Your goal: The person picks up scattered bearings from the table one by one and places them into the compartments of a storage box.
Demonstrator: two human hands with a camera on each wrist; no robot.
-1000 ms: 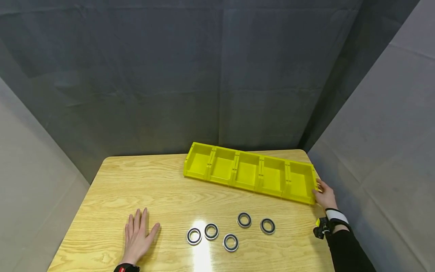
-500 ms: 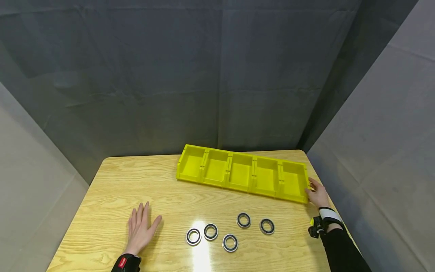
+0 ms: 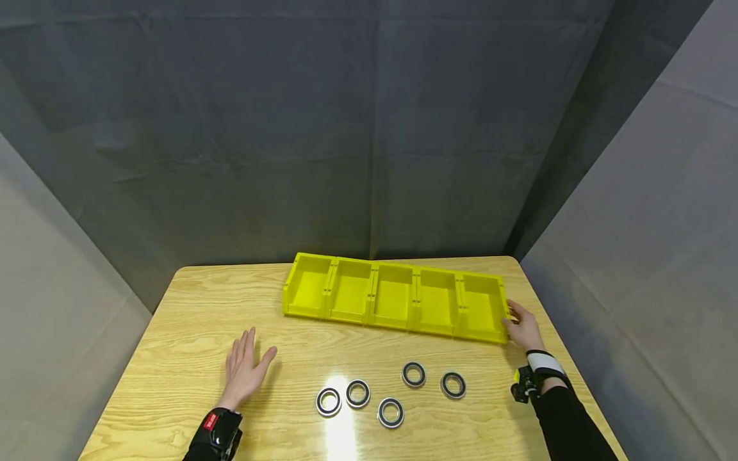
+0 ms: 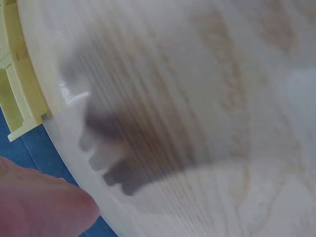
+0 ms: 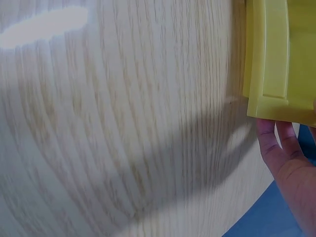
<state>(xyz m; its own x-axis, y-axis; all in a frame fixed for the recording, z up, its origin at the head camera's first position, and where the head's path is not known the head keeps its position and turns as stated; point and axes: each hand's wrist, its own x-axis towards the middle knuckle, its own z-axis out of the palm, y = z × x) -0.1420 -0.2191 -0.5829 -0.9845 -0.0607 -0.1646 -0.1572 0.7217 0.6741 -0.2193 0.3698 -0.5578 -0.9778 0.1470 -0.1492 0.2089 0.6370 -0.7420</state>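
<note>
A yellow row of joined bins (image 3: 394, 298), with several compartments and nothing in them, lies slightly slanted on the wooden table. At its right end my right hand (image 3: 523, 330) grips the end wall; in the right wrist view fingers (image 5: 279, 143) touch the outside of that end, and part of the hand is cut off. My left hand (image 3: 243, 371) has its fingers extended and thumb apart, in front of the row's left end and touching none of it. In the left wrist view its thumb (image 4: 44, 207) shows, with the hand's shadow on the tabletop.
Several sealed ball bearings, silver rings with black faces, lie flat on the table (image 3: 173, 384) near the front middle, one bearing (image 3: 453, 385) being rightmost. A dark cloth wall (image 3: 369, 160) stands behind, with pale cloth walls at both sides.
The bin row has slid left and slightly toward the front, straightening a little, with my right hand moving along at its end. My left hand has moved forward. The bearings stay put.
</note>
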